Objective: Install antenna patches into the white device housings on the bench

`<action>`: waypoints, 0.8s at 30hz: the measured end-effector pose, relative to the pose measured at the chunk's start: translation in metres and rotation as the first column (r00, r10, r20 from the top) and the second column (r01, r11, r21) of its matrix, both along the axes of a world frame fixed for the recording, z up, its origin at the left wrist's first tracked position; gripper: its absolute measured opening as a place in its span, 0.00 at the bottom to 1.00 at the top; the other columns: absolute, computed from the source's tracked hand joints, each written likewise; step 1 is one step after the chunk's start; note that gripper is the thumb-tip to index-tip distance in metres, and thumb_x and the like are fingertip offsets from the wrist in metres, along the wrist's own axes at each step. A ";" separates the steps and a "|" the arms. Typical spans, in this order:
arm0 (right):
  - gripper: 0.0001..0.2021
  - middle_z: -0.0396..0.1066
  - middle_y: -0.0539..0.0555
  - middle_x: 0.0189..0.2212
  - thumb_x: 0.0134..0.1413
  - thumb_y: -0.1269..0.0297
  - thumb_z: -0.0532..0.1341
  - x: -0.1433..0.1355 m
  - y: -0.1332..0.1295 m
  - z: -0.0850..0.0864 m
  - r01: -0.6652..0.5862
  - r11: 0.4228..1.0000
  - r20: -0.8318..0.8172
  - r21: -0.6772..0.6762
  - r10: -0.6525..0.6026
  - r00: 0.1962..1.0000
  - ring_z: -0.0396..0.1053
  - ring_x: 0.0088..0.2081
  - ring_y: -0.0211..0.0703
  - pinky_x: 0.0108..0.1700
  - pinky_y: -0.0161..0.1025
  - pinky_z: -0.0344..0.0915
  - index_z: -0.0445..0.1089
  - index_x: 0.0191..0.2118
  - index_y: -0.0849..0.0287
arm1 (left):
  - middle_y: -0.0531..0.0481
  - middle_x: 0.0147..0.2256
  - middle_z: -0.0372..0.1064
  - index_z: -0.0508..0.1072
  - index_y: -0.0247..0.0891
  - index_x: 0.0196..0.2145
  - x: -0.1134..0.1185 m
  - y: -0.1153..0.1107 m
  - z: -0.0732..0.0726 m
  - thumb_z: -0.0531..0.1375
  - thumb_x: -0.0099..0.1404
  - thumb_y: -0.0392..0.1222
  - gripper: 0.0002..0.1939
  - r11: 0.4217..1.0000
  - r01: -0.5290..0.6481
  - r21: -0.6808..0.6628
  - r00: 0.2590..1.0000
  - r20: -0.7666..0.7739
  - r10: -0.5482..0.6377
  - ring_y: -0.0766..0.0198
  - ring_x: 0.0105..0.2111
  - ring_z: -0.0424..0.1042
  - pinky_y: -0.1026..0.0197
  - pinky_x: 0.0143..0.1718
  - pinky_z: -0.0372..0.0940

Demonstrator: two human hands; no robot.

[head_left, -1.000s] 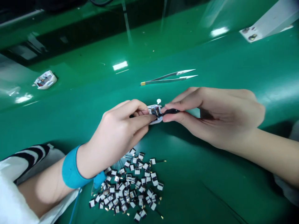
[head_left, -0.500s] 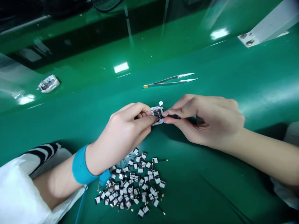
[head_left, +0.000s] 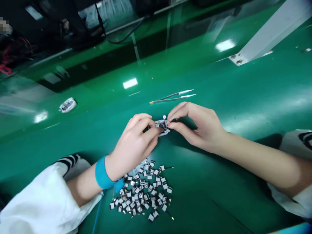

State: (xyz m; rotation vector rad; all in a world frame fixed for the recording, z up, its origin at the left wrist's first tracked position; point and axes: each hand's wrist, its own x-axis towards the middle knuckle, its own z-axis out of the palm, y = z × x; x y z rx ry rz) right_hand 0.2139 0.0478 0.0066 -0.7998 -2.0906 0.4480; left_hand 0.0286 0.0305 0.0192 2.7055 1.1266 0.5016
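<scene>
My left hand (head_left: 138, 136), wearing a blue wrist strap (head_left: 103, 174), grips a small white device housing (head_left: 167, 131) with a circuit board showing inside. Its thumb and fingers cover the housing's left side. At the housing's right edge, my right hand (head_left: 198, 126) pinches a small black part (head_left: 174, 120) between thumb and fingertips; most of that part is hidden. A round white tab (head_left: 164, 117) sticks up from the top of the housing. Just beyond the hands lie tweezers (head_left: 170, 97) on the green work surface.
Nearer to me, a pile of small black-and-white parts with thin leads (head_left: 141, 191) spreads over the green surface (head_left: 200, 201). Another open white housing (head_left: 68, 105) lies at the far left. A white metal post (head_left: 258, 35) stands at the back right, and a black cable (head_left: 122, 40) loops at the back.
The view has shifted, so more of the back shows. My left hand still holds the housing, and my right hand stays at its right edge with its fingers slightly more upright.
</scene>
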 end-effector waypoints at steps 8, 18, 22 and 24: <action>0.06 0.61 0.50 0.28 0.56 0.68 0.49 0.014 -0.006 0.006 0.015 0.990 0.386 -0.138 0.040 0.922 0.60 0.27 0.31 0.28 0.30 0.59 0.59 0.32 0.62 | 0.50 0.39 0.62 0.51 0.40 0.55 -0.004 -0.003 0.008 0.51 0.58 0.31 0.27 0.913 -0.044 -0.405 0.963 0.228 0.147 0.71 0.31 0.63 0.67 0.32 0.63; 0.06 0.64 0.51 0.24 0.48 0.65 0.59 0.000 -0.021 0.002 0.015 0.984 0.495 0.179 -0.103 0.863 0.63 0.24 0.37 0.25 0.34 0.61 0.66 0.29 0.63 | 0.49 0.53 0.56 0.32 0.45 0.59 -0.007 0.017 0.002 0.57 0.58 0.42 0.41 0.839 0.226 -0.494 0.974 0.130 -0.186 0.61 0.49 0.55 0.55 0.51 0.56; 0.01 0.64 0.51 0.24 0.46 0.72 0.58 -0.006 -0.022 0.001 -0.004 0.957 0.539 0.291 -0.161 0.827 0.63 0.25 0.39 0.26 0.36 0.62 0.66 0.27 0.63 | 0.48 0.49 0.61 0.35 0.45 0.59 -0.011 0.018 -0.002 0.58 0.56 0.42 0.41 0.859 0.200 -0.472 0.978 0.143 -0.149 0.63 0.42 0.61 0.57 0.44 0.62; 0.03 0.63 0.52 0.23 0.45 0.75 0.57 -0.010 -0.022 0.003 0.005 0.939 0.561 0.343 -0.209 0.801 0.63 0.25 0.40 0.25 0.37 0.61 0.66 0.26 0.64 | 0.49 0.45 0.64 0.40 0.45 0.58 -0.012 0.017 -0.005 0.59 0.55 0.42 0.40 0.891 0.178 -0.418 0.979 0.165 -0.118 0.64 0.38 0.63 0.59 0.41 0.64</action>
